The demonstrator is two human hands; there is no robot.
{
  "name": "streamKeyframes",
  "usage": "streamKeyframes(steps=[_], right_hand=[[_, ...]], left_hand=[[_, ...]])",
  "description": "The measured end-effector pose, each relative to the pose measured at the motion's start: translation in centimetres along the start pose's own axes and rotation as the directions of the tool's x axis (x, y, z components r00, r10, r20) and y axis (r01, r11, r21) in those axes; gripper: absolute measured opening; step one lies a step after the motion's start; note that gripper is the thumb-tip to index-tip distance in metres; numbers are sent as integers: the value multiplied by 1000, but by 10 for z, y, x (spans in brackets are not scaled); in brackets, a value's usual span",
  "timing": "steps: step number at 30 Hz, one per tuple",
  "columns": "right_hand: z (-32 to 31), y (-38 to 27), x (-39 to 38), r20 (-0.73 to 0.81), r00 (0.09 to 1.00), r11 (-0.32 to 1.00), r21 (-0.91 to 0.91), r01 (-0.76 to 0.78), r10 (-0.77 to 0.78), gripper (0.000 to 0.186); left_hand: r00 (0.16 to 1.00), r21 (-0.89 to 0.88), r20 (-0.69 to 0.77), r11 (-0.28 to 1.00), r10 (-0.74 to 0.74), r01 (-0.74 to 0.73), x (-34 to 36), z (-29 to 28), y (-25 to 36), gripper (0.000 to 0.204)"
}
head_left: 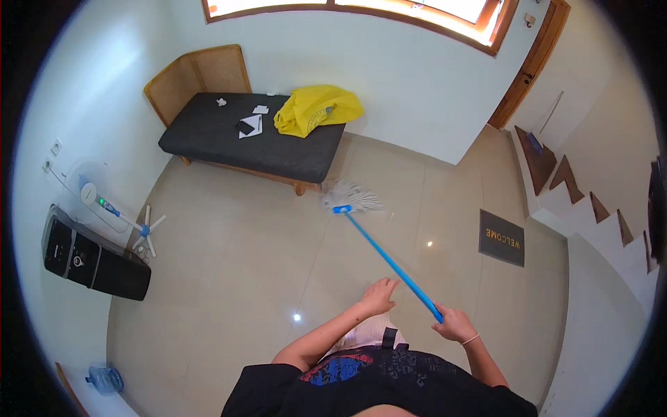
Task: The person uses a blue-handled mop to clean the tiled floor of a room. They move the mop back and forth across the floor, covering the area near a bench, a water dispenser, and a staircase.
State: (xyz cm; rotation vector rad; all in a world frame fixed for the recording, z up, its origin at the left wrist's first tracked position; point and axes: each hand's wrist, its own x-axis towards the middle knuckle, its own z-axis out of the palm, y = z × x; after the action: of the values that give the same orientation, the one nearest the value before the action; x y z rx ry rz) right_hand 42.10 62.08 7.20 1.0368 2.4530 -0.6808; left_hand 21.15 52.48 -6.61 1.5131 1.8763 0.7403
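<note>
My right hand [456, 325] is wrapped round the upper end of a mop's blue handle [389, 260]. From there the handle slants away to the far left, down to a blue clamp and the mop's whitish string head [361, 197], which lies spread on the tiled floor near a leg of the daybed. My left hand [379, 297] is beside the handle, a little to its left, with fingers stretched out and nothing in them. A small gap shows between its fingertips and the handle.
A dark-cushioned daybed [236, 139] with a yellow cloth [316, 111] stands by the far wall. At left are a white fan [114, 208] and a black water dispenser [94, 257]; a water bottle [105, 379] lies behind. On the right, a grey doormat [501, 247] lies near stairs [556, 201].
</note>
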Motion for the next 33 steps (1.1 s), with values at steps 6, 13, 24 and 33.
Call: streamKeyframes(steps=[6,13,24,33], right_hand=[[17,-83,-47,62,954,955,-41,295,-292,54],[87,-146,-12,26,871,865,-102,491,-491,44],[72,-4,-109,-317,928,980,-29,196,-195,27],[57,129,-318,-357,830,899,261,-352,429,33]], left_hand=[[948,8,-202,967,-248,255,-90,-7,-2,80],[855,27,-295,891,-427,454,-153,8,-73,57],[957,48,-189,971,-221,233,-88,111,33,41],[915,-143,17,907,403,-396,-58,293,241,35]])
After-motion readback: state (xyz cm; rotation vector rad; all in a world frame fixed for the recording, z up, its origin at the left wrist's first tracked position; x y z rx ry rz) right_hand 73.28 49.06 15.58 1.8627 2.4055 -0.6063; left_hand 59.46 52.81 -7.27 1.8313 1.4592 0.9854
